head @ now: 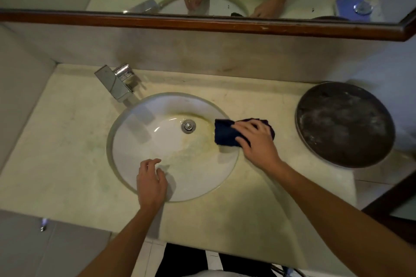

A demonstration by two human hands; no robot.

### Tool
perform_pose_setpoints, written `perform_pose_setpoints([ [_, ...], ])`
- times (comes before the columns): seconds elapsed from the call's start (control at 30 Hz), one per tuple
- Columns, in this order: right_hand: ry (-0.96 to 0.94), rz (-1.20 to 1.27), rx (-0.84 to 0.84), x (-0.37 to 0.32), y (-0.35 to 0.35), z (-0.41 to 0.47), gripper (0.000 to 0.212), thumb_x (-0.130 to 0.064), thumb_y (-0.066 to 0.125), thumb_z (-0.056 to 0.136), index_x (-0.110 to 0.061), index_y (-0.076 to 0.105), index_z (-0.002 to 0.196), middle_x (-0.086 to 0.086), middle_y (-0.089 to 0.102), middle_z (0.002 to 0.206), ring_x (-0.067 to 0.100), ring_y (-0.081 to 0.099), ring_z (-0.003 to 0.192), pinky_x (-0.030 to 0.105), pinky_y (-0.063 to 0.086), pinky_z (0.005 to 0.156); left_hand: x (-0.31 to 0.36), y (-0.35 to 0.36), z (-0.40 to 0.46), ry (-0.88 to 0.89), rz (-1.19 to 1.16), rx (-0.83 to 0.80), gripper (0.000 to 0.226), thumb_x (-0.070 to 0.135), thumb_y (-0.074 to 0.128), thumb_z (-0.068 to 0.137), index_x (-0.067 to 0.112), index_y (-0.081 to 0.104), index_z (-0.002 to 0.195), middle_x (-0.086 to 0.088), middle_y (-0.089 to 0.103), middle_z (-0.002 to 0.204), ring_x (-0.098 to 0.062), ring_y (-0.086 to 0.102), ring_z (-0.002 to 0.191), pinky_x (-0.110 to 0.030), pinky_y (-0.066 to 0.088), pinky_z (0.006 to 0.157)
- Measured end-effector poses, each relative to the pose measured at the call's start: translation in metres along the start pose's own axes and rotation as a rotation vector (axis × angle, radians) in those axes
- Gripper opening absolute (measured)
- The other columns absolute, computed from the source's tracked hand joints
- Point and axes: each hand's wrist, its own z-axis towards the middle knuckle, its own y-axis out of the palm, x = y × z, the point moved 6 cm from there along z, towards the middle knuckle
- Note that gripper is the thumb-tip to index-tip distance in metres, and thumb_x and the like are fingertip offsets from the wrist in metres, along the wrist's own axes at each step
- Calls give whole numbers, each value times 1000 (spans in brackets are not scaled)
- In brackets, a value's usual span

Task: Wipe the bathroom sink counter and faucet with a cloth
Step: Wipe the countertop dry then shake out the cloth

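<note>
1. Two bare forearms reach in from the 6 o'clock edge, over the pale stone surface (pixel 236 216).
2. The left hand (pixel 151 183) rests at the sink's (pixel 135 141) 6 o'clock rim, its fingers (pixel 155 162) loosely curled and spread, holding nothing.
3. The right hand (pixel 256 139) lies palm-down on a dark blue cloth (pixel 224 132), its fingers pressing the cloth flat at the sink's 3 o'clock rim, where bowl meets surface.
4. The cloth's leading edge hangs slightly over the basin; part of it is hidden under the hand.
5. The sink is a white oval bowl set into the surface, with yellowish staining around the metal drain (pixel 188 126) near its middle.
6. A chrome faucet (pixel 116 84) stands at the sink's 11 o'clock, its square spout angled toward the bowl, well apart from both hands.
7. A round dark pan (pixel 344 123), dusty inside, sits on the surface at 3 o'clock, near the cloth but apart from it.
8. A wood-framed mirror (pixel 202 21) runs across 12 o'clock, reflecting both hands.
</note>
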Motion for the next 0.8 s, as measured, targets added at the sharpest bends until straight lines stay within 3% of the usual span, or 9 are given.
perform_pose_setpoints([
  [0.13, -120, 5, -53, 13, -9, -7, 38, -35, 51, 102, -29, 61, 139, -12, 61, 140, 21, 49, 123, 42, 34, 107, -6, 3, -3, -143, 11, -7, 26, 16, 47, 102, 9, 63, 121, -9, 55, 127, -33, 64, 103, -47, 53, 92],
  [0.27, 89, -7, 60, 52, -29, 46, 37, -28, 59, 99, -26, 62, 137, -5, 65, 134, 28, 51, 120, 48, 38, 104, -3, 3, -3, -181, 70, -12, 27, 26, 42, 104, 13, 62, 117, -2, 57, 124, -25, 65, 95, -38, 51, 82],
  [0.47, 267, -55, 150, 85, -36, 96, 40, -32, 51, 103, -22, 57, 141, 2, 62, 140, 34, 48, 123, 47, 35, 103, -8, 4, -3, -192, 99, 4, 25, 30, 41, 105, 16, 61, 112, 4, 57, 117, -21, 64, 83, -35, 51, 76],
  [0.63, 280, -57, 186, 75, -31, 62, 39, -34, 47, 104, -22, 56, 141, -1, 61, 140, 32, 46, 124, 48, 33, 105, -8, 6, -2, -148, 103, -26, 24, 28, 43, 105, 14, 63, 108, 3, 58, 118, -24, 64, 81, -33, 46, 76],
  [0.8, 334, -56, 190, 26, -10, -36, 38, -32, 51, 104, -23, 58, 140, -1, 60, 141, 30, 45, 126, 49, 33, 107, -5, 7, -3, -157, 116, -87, 28, 29, 38, 106, 13, 61, 104, -1, 57, 112, -25, 57, 76, -34, 42, 75],
])
